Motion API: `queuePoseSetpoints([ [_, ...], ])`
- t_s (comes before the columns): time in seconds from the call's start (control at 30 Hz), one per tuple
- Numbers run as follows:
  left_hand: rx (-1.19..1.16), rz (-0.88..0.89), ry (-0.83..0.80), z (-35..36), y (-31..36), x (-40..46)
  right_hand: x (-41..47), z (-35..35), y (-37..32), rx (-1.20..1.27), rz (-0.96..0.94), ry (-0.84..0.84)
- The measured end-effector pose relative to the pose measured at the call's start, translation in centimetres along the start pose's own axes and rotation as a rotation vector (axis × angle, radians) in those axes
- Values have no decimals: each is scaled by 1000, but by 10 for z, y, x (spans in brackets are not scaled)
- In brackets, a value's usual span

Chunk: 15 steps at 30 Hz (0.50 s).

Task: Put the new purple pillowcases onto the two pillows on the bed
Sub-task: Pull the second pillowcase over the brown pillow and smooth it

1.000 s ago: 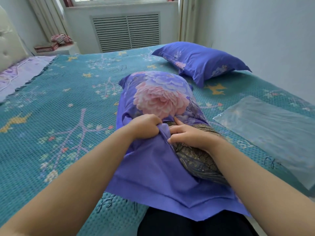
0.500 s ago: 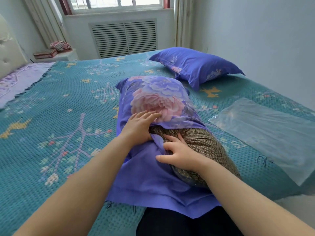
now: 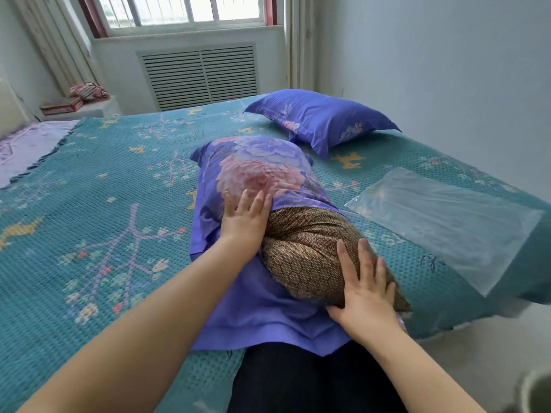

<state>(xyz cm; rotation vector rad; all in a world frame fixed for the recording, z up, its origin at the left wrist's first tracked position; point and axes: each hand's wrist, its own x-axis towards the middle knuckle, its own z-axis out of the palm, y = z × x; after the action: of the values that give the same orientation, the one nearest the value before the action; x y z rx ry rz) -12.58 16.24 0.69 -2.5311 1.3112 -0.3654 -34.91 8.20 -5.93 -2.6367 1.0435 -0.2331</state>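
Note:
A brown patterned pillow (image 3: pixel 310 251) lies lengthwise on the bed, its far half inside a purple pillowcase (image 3: pixel 253 171) with a large pink flower. The near half of the pillow is bare and rests on the case's lower flap (image 3: pixel 262 317). My left hand (image 3: pixel 246 222) lies flat with fingers spread at the edge of the case's opening. My right hand (image 3: pixel 365 290) presses flat on the pillow's near end. A second pillow in a purple pillowcase (image 3: pixel 322 120) sits at the far right of the bed.
The bed carries a teal knitted cover (image 3: pixel 98 222). A clear plastic bag (image 3: pixel 444 222) lies flat at the right, near the bed's corner. A wall runs along the right side. A nightstand (image 3: pixel 80 110) with boxes stands at the far left, under the window.
Both hands let go of the case's edge. More of the brown pillow is bare; my right hand slid back to its near end and my left hand opened flat at the case's opening.

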Motion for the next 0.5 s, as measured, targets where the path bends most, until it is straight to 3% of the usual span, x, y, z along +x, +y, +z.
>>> queuePoseSetpoints([
  [0.1, -32, 110, 4, -10, -5, -7, -2, 4, 23, 168, 35, 84],
  [0.27, 148, 643, 428, -11, -2, -18, 12, 0, 37, 171, 24, -22],
  [0.4, 280, 846, 315, -10, -1, -11, 22, -1, 49, 267, -2, -66],
  [0.5, 280, 833, 195, -10, 6, -3, 21, 5, 63, 641, 186, -45],
])
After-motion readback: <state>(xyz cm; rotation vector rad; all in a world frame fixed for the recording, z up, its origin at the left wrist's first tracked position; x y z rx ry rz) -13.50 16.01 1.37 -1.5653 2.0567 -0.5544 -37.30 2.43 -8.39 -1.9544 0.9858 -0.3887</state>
